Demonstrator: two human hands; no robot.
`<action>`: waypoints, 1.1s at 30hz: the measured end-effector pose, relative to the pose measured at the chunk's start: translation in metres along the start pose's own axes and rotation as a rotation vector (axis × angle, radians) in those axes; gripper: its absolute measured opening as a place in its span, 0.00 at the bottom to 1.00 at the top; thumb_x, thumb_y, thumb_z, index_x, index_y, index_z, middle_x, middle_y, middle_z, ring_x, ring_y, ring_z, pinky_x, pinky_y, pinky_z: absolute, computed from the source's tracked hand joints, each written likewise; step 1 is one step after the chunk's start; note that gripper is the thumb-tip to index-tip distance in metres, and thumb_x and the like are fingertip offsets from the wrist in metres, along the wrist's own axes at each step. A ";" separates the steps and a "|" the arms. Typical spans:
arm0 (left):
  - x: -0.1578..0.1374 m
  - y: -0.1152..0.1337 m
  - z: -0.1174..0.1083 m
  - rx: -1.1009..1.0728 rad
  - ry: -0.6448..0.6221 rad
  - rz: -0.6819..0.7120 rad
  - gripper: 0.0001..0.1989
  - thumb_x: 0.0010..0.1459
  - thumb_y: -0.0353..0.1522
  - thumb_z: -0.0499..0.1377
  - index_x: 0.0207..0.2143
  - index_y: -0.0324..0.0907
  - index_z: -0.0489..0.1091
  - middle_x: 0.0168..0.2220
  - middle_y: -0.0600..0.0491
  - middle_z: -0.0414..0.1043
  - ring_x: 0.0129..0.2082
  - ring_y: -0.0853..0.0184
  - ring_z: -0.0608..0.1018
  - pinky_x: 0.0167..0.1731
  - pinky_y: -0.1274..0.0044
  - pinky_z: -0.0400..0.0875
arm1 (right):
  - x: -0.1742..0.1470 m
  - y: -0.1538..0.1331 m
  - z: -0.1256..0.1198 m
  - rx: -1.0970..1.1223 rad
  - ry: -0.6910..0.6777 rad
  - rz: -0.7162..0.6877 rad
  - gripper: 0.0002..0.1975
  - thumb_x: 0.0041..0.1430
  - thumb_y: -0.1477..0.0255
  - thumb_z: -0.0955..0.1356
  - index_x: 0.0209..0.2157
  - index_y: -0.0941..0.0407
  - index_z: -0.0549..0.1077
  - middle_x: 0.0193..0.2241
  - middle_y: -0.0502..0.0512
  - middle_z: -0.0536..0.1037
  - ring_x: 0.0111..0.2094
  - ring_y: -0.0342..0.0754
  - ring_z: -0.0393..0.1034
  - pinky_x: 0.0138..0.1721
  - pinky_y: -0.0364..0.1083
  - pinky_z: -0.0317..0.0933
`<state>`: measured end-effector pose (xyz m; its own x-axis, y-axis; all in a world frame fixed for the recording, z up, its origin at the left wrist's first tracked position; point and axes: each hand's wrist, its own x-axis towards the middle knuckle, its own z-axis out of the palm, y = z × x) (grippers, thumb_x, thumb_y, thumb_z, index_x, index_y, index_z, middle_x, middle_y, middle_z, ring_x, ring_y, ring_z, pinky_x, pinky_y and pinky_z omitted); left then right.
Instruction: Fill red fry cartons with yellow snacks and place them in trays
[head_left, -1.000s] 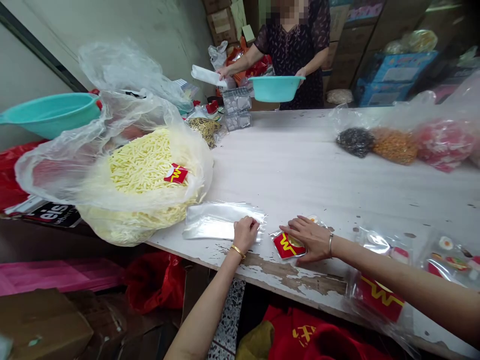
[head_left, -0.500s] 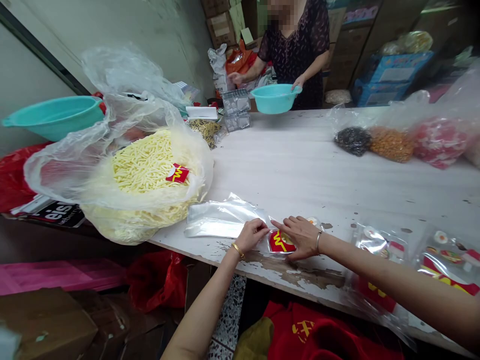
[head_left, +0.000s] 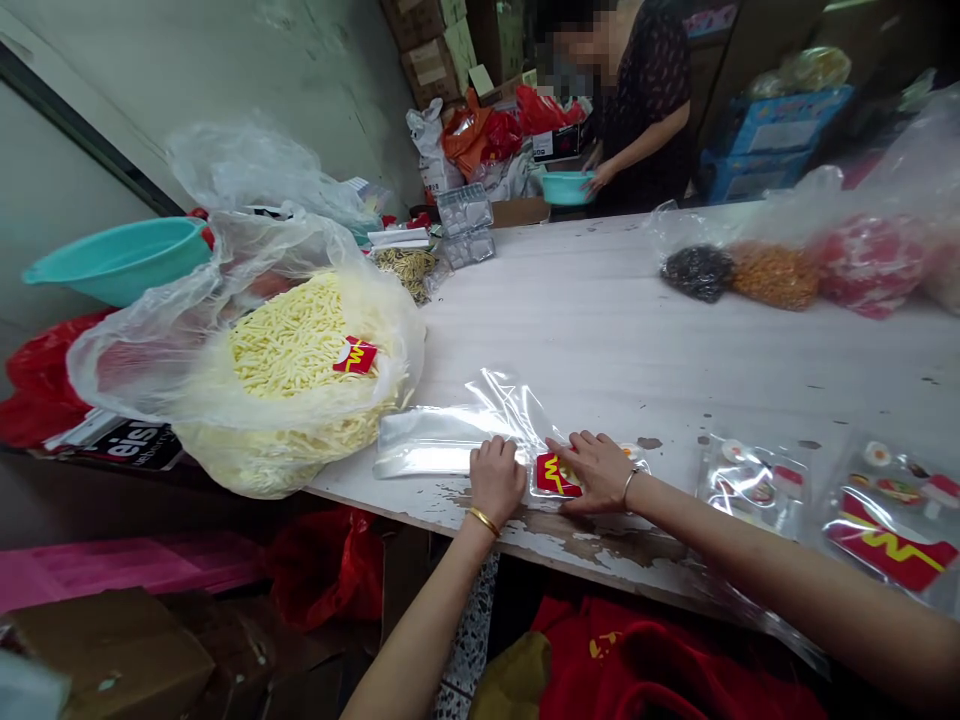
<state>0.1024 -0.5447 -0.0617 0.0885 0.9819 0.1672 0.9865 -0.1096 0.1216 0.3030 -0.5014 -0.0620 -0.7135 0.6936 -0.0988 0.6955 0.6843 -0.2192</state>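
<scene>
My left hand (head_left: pixel 497 482) is closed, its fingers curled at the edge of a clear plastic bag (head_left: pixel 517 400) whose film stands up behind the knuckles. My right hand (head_left: pixel 598 472) lies open, fingers spread, on a small clear packet with a red card bearing a yellow zigzag (head_left: pixel 555 474). Part of that packet is hidden under the palm; small coloured pieces show past the fingers. Left of my hands lies a flat stack of clear plastic bags (head_left: pixel 424 440). Farther right are two filled packets, one with small food-shaped pieces (head_left: pixel 754 485) and one with a red card (head_left: pixel 892 535).
A large open bag of pale yellow sticks (head_left: pixel 289 335) stands at the left, with a turquoise basin (head_left: pixel 120 255) behind it. Bags of dark pieces (head_left: pixel 697 272), orange pieces (head_left: pixel 776 277) and pink pieces (head_left: pixel 870 260) line the right. Across the table a person (head_left: pixel 649 110) holds another basin (head_left: pixel 568 188).
My left hand has shifted slightly and curled over, and the clear film near it has risen. My right hand stays on the packet. The person opposite has bent and moved the basin back.
</scene>
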 end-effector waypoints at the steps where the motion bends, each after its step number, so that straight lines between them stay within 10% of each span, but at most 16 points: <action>1: -0.002 -0.003 0.001 0.026 -0.022 -0.010 0.05 0.55 0.30 0.53 0.33 0.41 0.69 0.35 0.45 0.71 0.40 0.57 0.70 0.40 0.66 0.58 | 0.000 0.001 0.000 0.005 -0.002 0.015 0.54 0.41 0.42 0.66 0.64 0.55 0.49 0.48 0.68 0.66 0.48 0.63 0.59 0.46 0.56 0.53; 13: -0.013 0.031 -0.002 -0.134 -0.098 0.085 0.08 0.53 0.30 0.55 0.22 0.41 0.66 0.28 0.49 0.73 0.34 0.62 0.71 0.38 0.68 0.54 | 0.015 -0.007 -0.003 0.050 -0.004 0.278 0.49 0.46 0.41 0.62 0.64 0.52 0.49 0.50 0.69 0.65 0.49 0.65 0.59 0.44 0.59 0.55; 19: 0.003 0.029 -0.028 -0.196 -0.196 0.241 0.07 0.58 0.34 0.54 0.33 0.44 0.70 0.34 0.50 0.72 0.38 0.62 0.71 0.40 0.69 0.57 | 0.005 0.013 -0.007 0.028 0.010 -0.043 0.51 0.42 0.44 0.67 0.63 0.55 0.52 0.49 0.67 0.67 0.49 0.63 0.61 0.50 0.59 0.52; 23: 0.026 0.005 -0.032 -0.217 -0.319 0.379 0.21 0.52 0.43 0.61 0.48 0.49 0.67 0.49 0.48 0.66 0.49 0.58 0.68 0.47 0.68 0.59 | -0.002 0.020 -0.004 0.038 0.058 -0.157 0.56 0.40 0.43 0.68 0.65 0.58 0.47 0.59 0.68 0.61 0.61 0.65 0.48 0.61 0.63 0.32; 28: 0.044 -0.009 -0.019 -0.237 -0.365 0.525 0.27 0.46 0.49 0.63 0.46 0.48 0.68 0.51 0.47 0.65 0.50 0.55 0.68 0.48 0.65 0.60 | -0.020 0.023 0.014 0.200 0.230 0.375 0.57 0.46 0.41 0.63 0.66 0.60 0.38 0.67 0.67 0.40 0.67 0.62 0.27 0.62 0.64 0.30; 33: 0.062 -0.015 -0.013 -0.316 -0.485 0.633 0.12 0.50 0.43 0.63 0.34 0.46 0.72 0.49 0.48 0.67 0.49 0.57 0.69 0.49 0.66 0.61 | -0.042 0.030 0.028 0.690 0.306 0.837 0.47 0.51 0.46 0.62 0.61 0.67 0.54 0.62 0.73 0.54 0.64 0.62 0.44 0.61 0.58 0.45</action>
<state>0.0909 -0.4837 -0.0407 0.7296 0.6709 -0.1323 0.6532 -0.6266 0.4251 0.3513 -0.5164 -0.0920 0.0727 0.9667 -0.2452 0.6820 -0.2276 -0.6951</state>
